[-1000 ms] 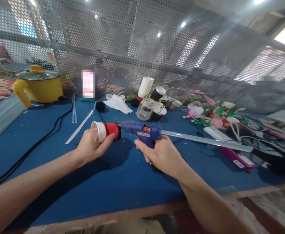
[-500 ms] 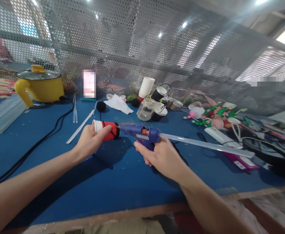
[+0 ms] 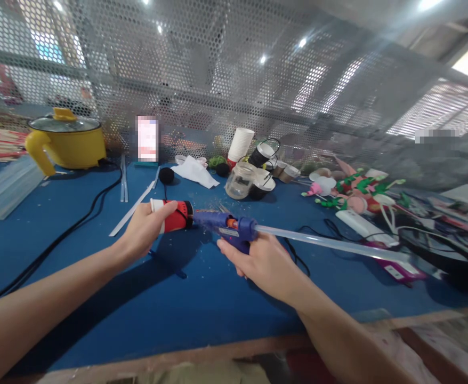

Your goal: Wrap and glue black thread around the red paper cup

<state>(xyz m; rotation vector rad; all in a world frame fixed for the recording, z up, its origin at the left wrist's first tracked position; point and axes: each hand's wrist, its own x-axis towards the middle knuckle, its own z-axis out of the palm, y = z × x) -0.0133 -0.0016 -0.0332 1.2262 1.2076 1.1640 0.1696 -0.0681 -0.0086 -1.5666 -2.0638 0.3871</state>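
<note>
My left hand [image 3: 144, 229] is closed around a paper cup [image 3: 174, 217] lying on its side in the air, white at the rim, red along the middle and black at the base. A black cord crosses the cup. Black yarn leads up from it toward a black yarn ball [image 3: 166, 175] on the table. In my right hand [image 3: 268, 264] is a blue hot glue gun [image 3: 234, 226], a long clear glue stick [image 3: 317, 238] jutting from its back. The gun's nozzle points left at the cup's black base; whether it touches I cannot tell.
A yellow electric pot [image 3: 74, 146] stands at the back left beside clear glue sticks [image 3: 8, 186]. Behind the cup lie white tissue [image 3: 195, 172], a clear jar [image 3: 240, 180] and stacked paper cups [image 3: 242, 141]. Craft flowers [image 3: 354, 194] and a purple power strip [image 3: 400, 268] lie right.
The glue gun and my right hand have shifted slightly left and down. The cup has moved a little left and turned slightly in my left hand.
</note>
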